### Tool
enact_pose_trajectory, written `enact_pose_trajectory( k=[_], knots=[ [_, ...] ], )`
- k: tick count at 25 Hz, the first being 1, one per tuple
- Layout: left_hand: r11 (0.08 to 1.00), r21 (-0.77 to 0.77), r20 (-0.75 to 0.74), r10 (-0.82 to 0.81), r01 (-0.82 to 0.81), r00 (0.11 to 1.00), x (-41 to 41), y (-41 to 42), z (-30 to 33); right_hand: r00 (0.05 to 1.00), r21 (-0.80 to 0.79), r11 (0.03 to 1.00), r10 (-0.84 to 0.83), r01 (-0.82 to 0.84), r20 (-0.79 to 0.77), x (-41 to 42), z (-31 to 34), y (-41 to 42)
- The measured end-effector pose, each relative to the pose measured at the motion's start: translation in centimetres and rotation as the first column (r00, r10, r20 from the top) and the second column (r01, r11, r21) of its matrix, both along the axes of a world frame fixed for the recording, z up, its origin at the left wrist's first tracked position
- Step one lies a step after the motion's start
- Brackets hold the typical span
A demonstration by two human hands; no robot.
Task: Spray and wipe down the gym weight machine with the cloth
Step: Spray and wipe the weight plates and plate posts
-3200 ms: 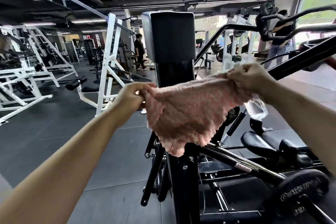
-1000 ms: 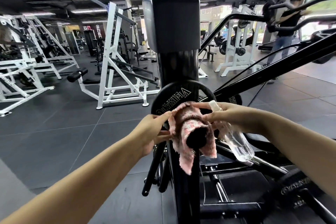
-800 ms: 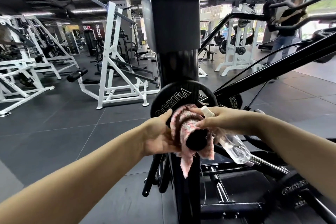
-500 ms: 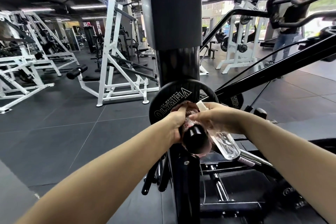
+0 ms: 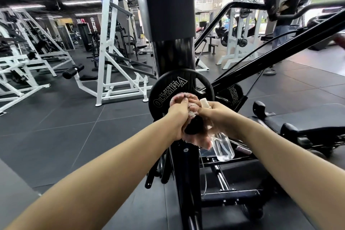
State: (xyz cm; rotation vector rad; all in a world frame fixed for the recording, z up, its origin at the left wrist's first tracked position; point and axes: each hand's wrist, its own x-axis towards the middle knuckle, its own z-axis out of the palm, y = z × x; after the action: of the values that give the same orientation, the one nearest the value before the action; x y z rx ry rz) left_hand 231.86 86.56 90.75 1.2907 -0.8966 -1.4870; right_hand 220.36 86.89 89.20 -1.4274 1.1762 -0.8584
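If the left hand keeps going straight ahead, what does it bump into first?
Probably the black weight plate just beyond it. The left hand holds the pink cloth around the peg, though depth is unclear.

weight plate [image 5: 173, 87] blocks ahead, open floor [image 5: 74, 129] left

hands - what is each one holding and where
Left hand grips the pink cloth wrapped round the black peg. Right hand pinches cloth too, spray bottle held near its neck.

Dark tiled floor [image 5: 74, 127] carries the black weight machine [image 5: 184, 183] and white frames [image 5: 110, 61] behind it.
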Motion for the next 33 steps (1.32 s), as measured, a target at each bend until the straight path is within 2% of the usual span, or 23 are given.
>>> enact_pose_trajectory(
  k=[2, 4, 6, 7, 9, 11, 13, 14, 15, 17, 20, 22, 24, 27, 29, 31, 33],
  knots=[
    [1.000, 0.009, 0.100, -0.010, 0.009, 0.995, 0.2, 0.8, -0.8, 0.998, -0.039, 0.999, -0.020, 0.022, 0.054, -0.3, -0.6, 1.5],
    [0.997, -0.072, 0.222, -0.022, 0.039, 0.975, 0.6, 0.7, -2.2, 0.993, -0.115, 0.991, -0.056, 0.068, 0.105, -0.4, -1.3, 2.7],
    [0.972, -0.192, 0.410, -0.044, 0.133, 0.911, 1.7, 0.9, -3.2, 0.981, -0.186, 0.978, -0.064, 0.098, 0.180, -0.4, -1.8, 3.0],
    [0.953, -0.233, 0.484, -0.060, 0.195, 0.873, 2.4, 1.3, -3.3, 0.984, -0.228, 0.969, -0.052, 0.091, 0.169, -0.5, -1.8, 3.0],
    [0.907, -0.273, 0.582, -0.111, 0.322, 0.806, 3.8, 1.5, -3.0, 0.998, -0.304, 0.951, -0.042, 0.055, 0.051, -0.5, -1.5, 2.8],
    [0.870, -0.235, 0.681, -0.170, 0.433, 0.712, 4.7, 1.6, -2.0, 0.974, -0.408, 0.913, -0.097, 0.006, -0.204, -0.6, -0.8, 2.6],
    [0.845, -0.210, 0.759, -0.176, 0.492, 0.626, 4.8, 1.3, -1.4, 0.859, -0.444, 0.894, -0.180, -0.060, -0.479, -0.4, 0.1, 2.9],
    [0.841, -0.210, 0.788, -0.156, 0.498, 0.596, 4.8, 1.3, -1.4, 0.809, -0.451, 0.891, -0.231, -0.047, -0.541, -0.1, 0.4, 3.3],
    [0.842, -0.222, 0.803, -0.128, 0.491, 0.583, 4.7, 1.2, -1.6, 0.783, -0.475, 0.880, -0.286, -0.013, -0.552, 0.3, 0.4, 3.7],
    [0.839, -0.266, 0.804, -0.078, 0.474, 0.590, 4.4, 1.6, -2.6, 0.808, -0.547, 0.834, -0.375, 0.078, -0.455, 0.8, -0.8, 4.3],
    [0.825, -0.342, 0.785, -0.013, 0.451, 0.619, 4.6, 2.7, -3.7, 0.892, -0.547, 0.820, -0.362, 0.168, -0.270, 0.4, -2.6, 4.7],
    [0.768, -0.410, 0.815, 0.066, 0.493, 0.575, 5.2, 3.3, -3.6, 0.909, -0.563, 0.810, -0.345, 0.163, -0.233, -0.6, -2.4, 4.4],
    [0.730, -0.453, 0.824, 0.124, 0.511, 0.553, 5.8, 3.2, -3.6, 0.883, -0.569, 0.819, -0.319, 0.074, -0.343, -0.9, -1.3, 4.3],
    [0.773, -0.431, 0.794, 0.079, 0.466, 0.603, 5.6, 3.3, -3.4, 0.752, -0.560, 0.826, -0.330, -0.064, -0.571, -0.4, -0.4, 4.0],
    [0.781, -0.438, 0.767, 0.066, 0.445, 0.639, 5.2, 3.5, -3.5, 0.698, -0.577, 0.815, -0.378, -0.062, -0.608, -0.2, -0.8, 4.0],
    [0.800, -0.443, 0.726, 0.056, 0.405, 0.685, 5.1, 3.7, -3.9, 0.770, -0.583, 0.812, -0.369, -0.006, -0.521, -0.4, -1.7, 3.9],
    [0.778, -0.460, 0.746, 0.078, 0.428, 0.661, 5.2, 4.0, -4.3, 0.937, -0.482, 0.873, -0.228, 0.077, -0.264, -0.7, -2.5, 3.4]
  ],
)
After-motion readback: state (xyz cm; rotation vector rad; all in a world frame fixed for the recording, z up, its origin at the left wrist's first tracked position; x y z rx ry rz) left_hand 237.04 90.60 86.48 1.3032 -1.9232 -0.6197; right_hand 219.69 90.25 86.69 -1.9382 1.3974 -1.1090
